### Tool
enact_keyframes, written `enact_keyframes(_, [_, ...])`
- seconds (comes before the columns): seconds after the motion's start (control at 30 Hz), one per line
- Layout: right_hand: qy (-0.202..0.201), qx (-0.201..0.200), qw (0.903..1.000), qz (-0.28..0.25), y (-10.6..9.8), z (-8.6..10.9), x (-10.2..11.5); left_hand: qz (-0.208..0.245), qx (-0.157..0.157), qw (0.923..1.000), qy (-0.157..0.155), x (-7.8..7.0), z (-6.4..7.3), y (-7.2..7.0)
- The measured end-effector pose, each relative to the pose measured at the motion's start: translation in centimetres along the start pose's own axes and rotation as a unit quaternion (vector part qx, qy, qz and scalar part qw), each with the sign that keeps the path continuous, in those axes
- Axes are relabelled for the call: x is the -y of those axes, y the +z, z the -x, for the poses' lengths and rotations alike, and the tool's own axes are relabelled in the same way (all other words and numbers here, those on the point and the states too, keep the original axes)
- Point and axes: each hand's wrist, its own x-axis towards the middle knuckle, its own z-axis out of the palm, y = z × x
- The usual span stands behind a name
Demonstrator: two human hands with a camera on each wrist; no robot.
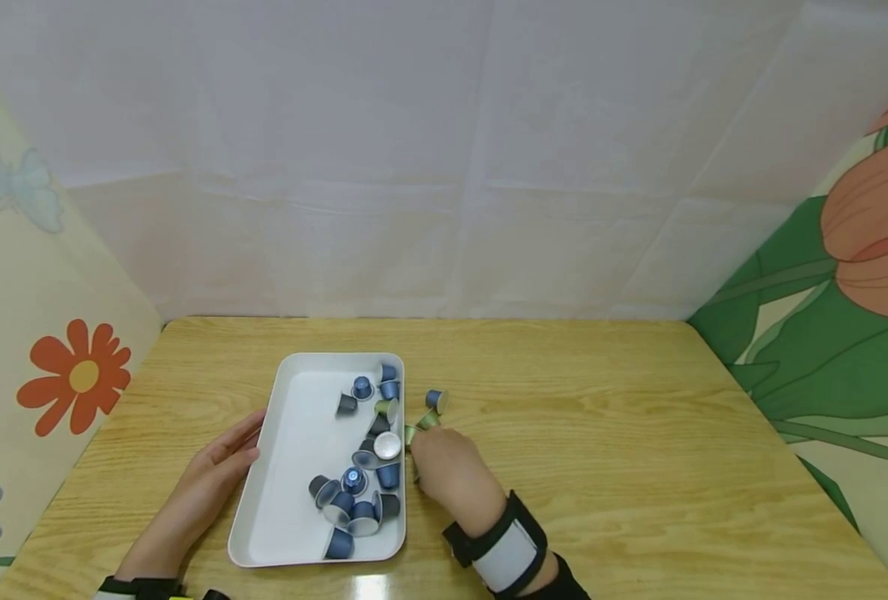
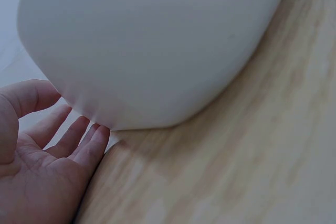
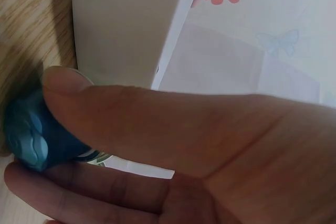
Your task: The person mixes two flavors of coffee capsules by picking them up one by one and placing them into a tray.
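A white rectangular tray [image 1: 286, 492] lies on the table with several blue, dark grey and green coffee capsules, mostly along its right half. My left hand [image 1: 212, 467] is at the tray's left side, and in the left wrist view its thumb and fingertips touch the outer wall. Just off the tray's right edge, my right hand [image 1: 451, 475] pinches a blue coffee capsule [image 3: 31, 135] between thumb and fingers, low over the wood; the head view hides this capsule. Beyond that hand lie green capsules [image 1: 429, 419] and a blue capsule [image 1: 436, 401] on the table.
The wooden table [image 1: 639, 450] extends to the right of the tray. A white sheet [image 1: 444, 167] hangs behind it, and panels with printed flowers [image 1: 84, 377] flank both sides.
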Motion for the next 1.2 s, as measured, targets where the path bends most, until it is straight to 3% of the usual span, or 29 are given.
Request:
enact_keyframes(0.37, [-0.019, -0.005, 0.9998, 0.008, 0.0, 0.2, -0.2, 0.003, -0.004, 1.0, -0.003, 0.1, 0.1, 0.0])
enact_keyframes(0.77, [0.009, 0.02, 0.9992, -0.033, -1.5, 0.6, -0.7, 0.003, -0.006, 1.0, -0.002, 0.1, 0.2, 0.1])
enact_keyframes(1.2, [-0.016, -0.027, 0.999, -0.033, -2.2, 1.3, -0.6, 0.01, -0.005, 0.9999, 0.003, 0.1, 0.0, 0.0])
